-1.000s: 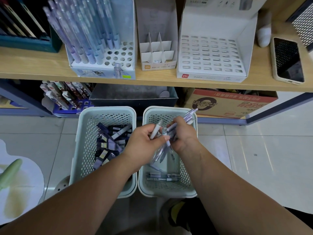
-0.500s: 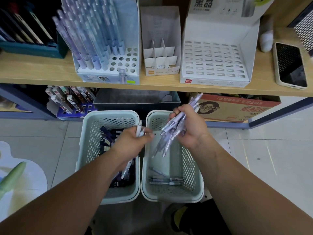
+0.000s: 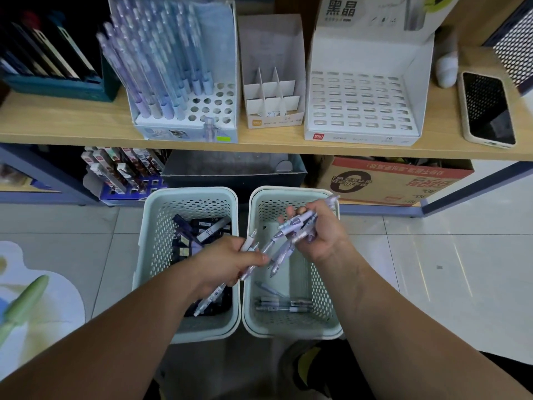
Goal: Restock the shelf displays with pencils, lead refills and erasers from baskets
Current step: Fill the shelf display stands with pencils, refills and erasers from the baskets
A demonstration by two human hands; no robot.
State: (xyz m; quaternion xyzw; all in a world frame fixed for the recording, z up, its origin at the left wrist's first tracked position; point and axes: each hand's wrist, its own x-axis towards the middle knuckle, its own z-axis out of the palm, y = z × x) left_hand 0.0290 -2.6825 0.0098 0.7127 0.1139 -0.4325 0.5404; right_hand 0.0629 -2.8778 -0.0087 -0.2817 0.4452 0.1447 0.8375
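Head view | right hand [image 3: 323,236] grips pencil bundle [image 3: 292,226] over basket [image 3: 291,334] far edge | left hand [image 3: 227,262] pinches spare pencil [image 3: 212,297] at left rim | aligning for display [image 3: 214,111], I reckon

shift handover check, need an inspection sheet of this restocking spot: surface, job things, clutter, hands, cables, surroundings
surface: wooden shelf carrying three displays
job's things: pencil display part filled, right holes empty; divided box and slotted display look empty; left basket holds lead refill boxes; right basket holds a few loose pencils
clutter: phone and small white object at the shelf's right end
grippers: left hand grips a pencil; right hand grips a bunch of pencils; both over the baskets
cables: nothing seen
surroundings: tiled floor; cardboard box and dark bin under the shelf
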